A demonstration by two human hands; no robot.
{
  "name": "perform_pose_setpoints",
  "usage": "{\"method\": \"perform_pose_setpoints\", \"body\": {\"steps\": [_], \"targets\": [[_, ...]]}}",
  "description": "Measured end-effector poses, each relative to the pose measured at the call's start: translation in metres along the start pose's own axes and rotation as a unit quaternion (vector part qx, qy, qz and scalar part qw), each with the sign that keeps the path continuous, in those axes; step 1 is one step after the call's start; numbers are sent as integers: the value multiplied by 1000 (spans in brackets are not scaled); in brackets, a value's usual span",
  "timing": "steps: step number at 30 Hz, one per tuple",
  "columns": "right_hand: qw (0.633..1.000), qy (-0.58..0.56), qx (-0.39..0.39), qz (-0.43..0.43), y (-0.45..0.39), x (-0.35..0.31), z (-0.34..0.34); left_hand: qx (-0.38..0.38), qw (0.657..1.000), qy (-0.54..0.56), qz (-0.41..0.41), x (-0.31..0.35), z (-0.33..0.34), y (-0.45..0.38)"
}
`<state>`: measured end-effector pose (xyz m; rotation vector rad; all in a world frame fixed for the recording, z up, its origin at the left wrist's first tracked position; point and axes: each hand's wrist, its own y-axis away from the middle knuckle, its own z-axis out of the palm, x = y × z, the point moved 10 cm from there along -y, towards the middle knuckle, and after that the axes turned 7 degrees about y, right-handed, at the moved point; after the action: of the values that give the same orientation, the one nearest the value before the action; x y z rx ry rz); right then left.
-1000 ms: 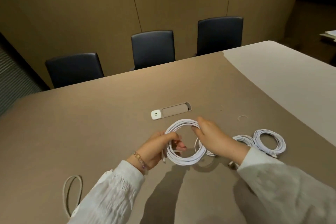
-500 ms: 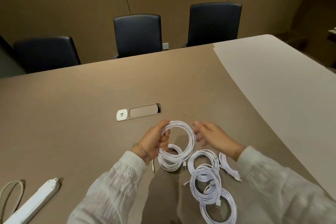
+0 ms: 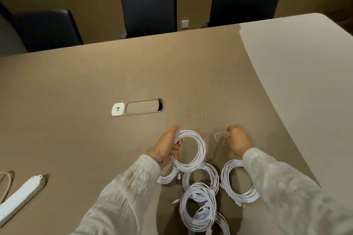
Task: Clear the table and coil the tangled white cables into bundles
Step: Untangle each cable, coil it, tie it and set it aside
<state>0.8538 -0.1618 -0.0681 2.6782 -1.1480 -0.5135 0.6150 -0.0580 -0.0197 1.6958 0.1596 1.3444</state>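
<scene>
My left hand (image 3: 169,145) grips a coiled white cable (image 3: 198,150) by its left side and holds it just above the brown table (image 3: 76,91). My right hand (image 3: 238,140) is to the right of that coil and pinches a thin wire tie (image 3: 219,134) at its fingertips. Several more coiled white cables lie on the table nearer to me: one (image 3: 202,202) in the middle, one (image 3: 238,192) under my right forearm, and a partly hidden one (image 3: 167,178) under my left wrist.
A second thin wire tie (image 3: 196,115) lies beyond my hands. A white charger plug (image 3: 118,109) sits in the table's cable hatch (image 3: 143,106). A white power strip (image 3: 21,194) lies at the near left. Dark chairs (image 3: 149,7) stand along the far edge.
My right hand has left the coil, moved right and picked up a thin wire tie. My left hand keeps hold of the coil. The view has tilted down towards the finished coils.
</scene>
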Motion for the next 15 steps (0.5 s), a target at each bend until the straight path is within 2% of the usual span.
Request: {"method": "perform_pose_setpoints", "body": {"steps": [10, 12, 15], "targets": [[999, 45, -14, -16, -33, 5, 39, 22, 999, 29, -13, -3, 3, -20], [999, -7, -31, -28, -30, 0, 38, 30, 999, 32, -14, -5, 2, -22], [980, -194, -11, -45, -16, -16, 10, 43, 998, 37, -21, -8, -3, -21]]}}
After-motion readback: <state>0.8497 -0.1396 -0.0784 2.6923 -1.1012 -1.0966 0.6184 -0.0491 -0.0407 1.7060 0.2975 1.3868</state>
